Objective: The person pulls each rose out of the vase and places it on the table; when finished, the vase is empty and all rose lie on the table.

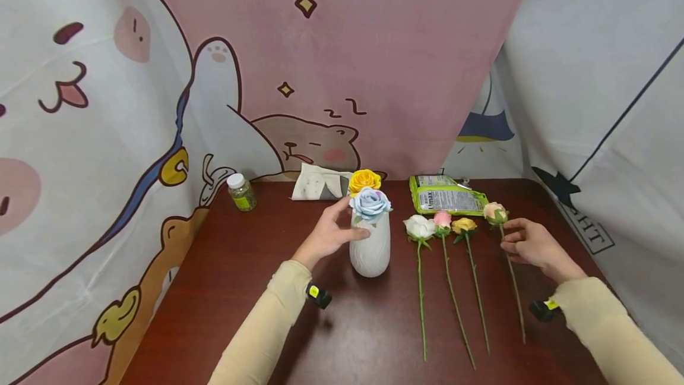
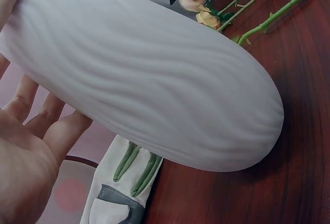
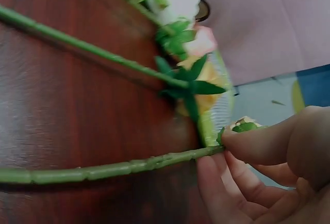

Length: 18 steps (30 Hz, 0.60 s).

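Note:
A white vase (image 1: 370, 254) with wavy ridges stands on the table, a pale blue rose (image 1: 370, 203) and a bright yellow rose (image 1: 364, 181) at its mouth. My left hand (image 1: 327, 233) holds the vase near the top, thumb in front and fingers passing behind. On the right, my right hand (image 1: 537, 248) pinches the green stem (image 3: 103, 171) of a peach rose (image 1: 494, 213) just below the bloom, between thumb and fingers. Left of it lie a dark yellow rose (image 1: 464, 226), a pink rose (image 1: 442, 220) and a white rose (image 1: 419, 227), their stems pointing towards me.
Behind the roses lies a bright green packet (image 1: 449, 198). A white cloth glove (image 1: 317, 184) lies behind the vase, and a small white-lidded jar (image 1: 241, 193) stands at the back left. Printed curtains (image 1: 401, 76) enclose the dark red table (image 1: 235, 266).

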Tool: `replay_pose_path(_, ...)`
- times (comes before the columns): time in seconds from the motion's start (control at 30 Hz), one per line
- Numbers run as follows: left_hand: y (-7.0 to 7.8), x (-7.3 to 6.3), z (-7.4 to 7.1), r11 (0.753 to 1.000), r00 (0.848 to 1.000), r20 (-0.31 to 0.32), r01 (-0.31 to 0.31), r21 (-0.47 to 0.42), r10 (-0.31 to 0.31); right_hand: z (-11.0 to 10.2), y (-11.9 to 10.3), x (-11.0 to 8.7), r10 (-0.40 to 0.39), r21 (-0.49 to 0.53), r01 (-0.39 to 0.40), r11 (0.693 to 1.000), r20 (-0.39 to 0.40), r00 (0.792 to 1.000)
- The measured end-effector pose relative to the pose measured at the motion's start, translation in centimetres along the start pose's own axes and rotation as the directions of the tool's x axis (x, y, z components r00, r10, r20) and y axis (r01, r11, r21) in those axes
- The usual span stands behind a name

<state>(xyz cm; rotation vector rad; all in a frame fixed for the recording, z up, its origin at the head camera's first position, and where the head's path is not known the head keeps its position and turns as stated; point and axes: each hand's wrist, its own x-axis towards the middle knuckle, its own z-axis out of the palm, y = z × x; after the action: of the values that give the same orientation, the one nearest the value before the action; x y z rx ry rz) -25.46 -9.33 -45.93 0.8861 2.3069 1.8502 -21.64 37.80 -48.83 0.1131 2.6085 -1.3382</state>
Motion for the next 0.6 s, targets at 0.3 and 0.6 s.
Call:
replay_pose_path(0.3,0.1,0.0,0.0,1.000,1.000,-0.009,0.000,0.013,0.000,1.7,1.1,0.2,0.050,-0.044,-0.048,0.998,0.045,0.998)
replay_pose_path(0.6,0.1,0.0,0.0,1.000,1.000,-0.003,-0.004,0.012,0.004,2.5,1.3,0.1,0.088,-0.073,-0.083,0.994,0.066,0.994)
